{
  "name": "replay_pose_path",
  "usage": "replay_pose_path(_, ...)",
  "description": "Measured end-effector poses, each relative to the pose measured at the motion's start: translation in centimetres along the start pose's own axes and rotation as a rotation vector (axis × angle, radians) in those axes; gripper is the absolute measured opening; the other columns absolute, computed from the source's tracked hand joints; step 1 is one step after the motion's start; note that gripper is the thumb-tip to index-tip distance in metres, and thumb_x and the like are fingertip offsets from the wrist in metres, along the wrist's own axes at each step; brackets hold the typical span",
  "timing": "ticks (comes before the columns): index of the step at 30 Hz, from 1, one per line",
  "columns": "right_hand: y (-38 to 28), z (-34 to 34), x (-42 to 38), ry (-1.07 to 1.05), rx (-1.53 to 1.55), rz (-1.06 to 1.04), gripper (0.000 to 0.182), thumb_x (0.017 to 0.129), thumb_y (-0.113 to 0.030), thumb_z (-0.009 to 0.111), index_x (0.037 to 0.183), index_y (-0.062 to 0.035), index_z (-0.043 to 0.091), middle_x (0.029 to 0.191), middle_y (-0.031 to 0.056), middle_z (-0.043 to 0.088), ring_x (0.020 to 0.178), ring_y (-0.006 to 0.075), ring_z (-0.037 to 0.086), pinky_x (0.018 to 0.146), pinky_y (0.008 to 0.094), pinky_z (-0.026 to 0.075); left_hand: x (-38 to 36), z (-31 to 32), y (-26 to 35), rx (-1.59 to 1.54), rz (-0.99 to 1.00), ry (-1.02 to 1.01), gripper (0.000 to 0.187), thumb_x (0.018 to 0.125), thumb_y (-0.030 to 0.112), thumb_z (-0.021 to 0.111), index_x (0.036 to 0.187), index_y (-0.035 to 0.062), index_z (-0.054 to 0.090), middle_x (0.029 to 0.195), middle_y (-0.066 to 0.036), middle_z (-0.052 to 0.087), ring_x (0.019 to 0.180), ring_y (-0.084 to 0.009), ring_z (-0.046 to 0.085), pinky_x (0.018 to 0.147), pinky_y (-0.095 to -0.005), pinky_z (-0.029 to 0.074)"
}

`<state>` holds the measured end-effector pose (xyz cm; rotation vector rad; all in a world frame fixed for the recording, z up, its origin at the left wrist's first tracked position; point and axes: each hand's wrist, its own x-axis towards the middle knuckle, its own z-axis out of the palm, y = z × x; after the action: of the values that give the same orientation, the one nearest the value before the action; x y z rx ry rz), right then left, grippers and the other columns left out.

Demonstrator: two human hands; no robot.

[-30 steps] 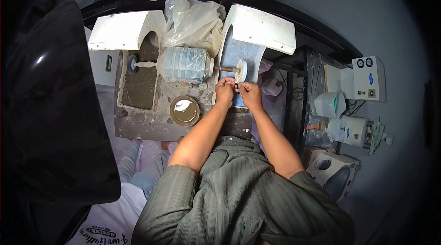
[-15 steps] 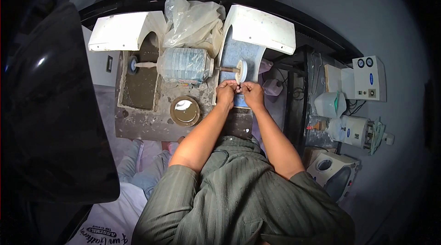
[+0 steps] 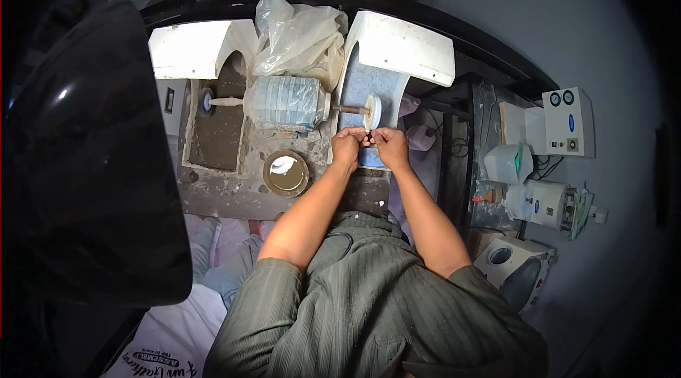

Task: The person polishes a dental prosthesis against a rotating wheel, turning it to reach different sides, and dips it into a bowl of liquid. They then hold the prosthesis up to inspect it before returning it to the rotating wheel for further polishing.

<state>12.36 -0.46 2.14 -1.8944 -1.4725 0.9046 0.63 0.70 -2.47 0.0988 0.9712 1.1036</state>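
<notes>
A motor [image 3: 285, 103] wrapped in cloudy plastic carries a white polishing wheel [image 3: 374, 112] on its right shaft, over a blue-lined tray [image 3: 379, 80]. Just below the wheel, my left hand [image 3: 347, 147] and my right hand [image 3: 390, 147] meet with fingers pinched together. Between the fingertips is a small dark item [image 3: 369, 137], touching or very near the wheel's lower edge; its shape is too small to make out.
White hoods [image 3: 404, 45] stand behind both trays. A round bowl [image 3: 267, 174] of murky liquid sits left of my forearms, beside a grey-brown sludge tray [image 3: 186, 144]. Another person's white shirt [image 3: 177, 332] shows at lower left, near a large black shape [image 3: 92, 165]. Machines [image 3: 567, 123] are at right.
Both hands have barely shifted, staying pinched below the wheel. The view has moved slightly, and the black shape at left reaches a little further right.
</notes>
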Motion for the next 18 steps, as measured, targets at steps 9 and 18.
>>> replay_pose_path(9,-3.7,-0.6,-1.7,-0.016,0.077,-0.049,0.011,0.088,-0.003,0.061,0.09,0.0059,0.067,0.071,0.0034,0.067,0.061,0.005,0.059,0.054,0.0202,0.045,-2.4,-0.1,3.5,0.026,0.009,-0.107,0.008,0.086,-0.008,0.054,0.091,-0.0043,0.058,0.086,-0.015,0.066,0.07,-0.0187,0.065,0.065,-0.0284,0.055)
replay_pose_path(18,-12.3,-4.8,-3.9,0.129,0.224,-0.415,0.01,0.086,-0.002,0.064,0.092,0.0048,0.067,0.08,0.0098,0.07,0.068,0.0101,0.064,0.06,0.0235,0.05,-7.3,4.2,10.1,-0.036,0.365,-0.465,0.006,0.088,-0.004,0.056,0.093,-0.0043,0.059,0.086,-0.013,0.066,0.071,-0.0165,0.061,0.067,-0.028,0.05)
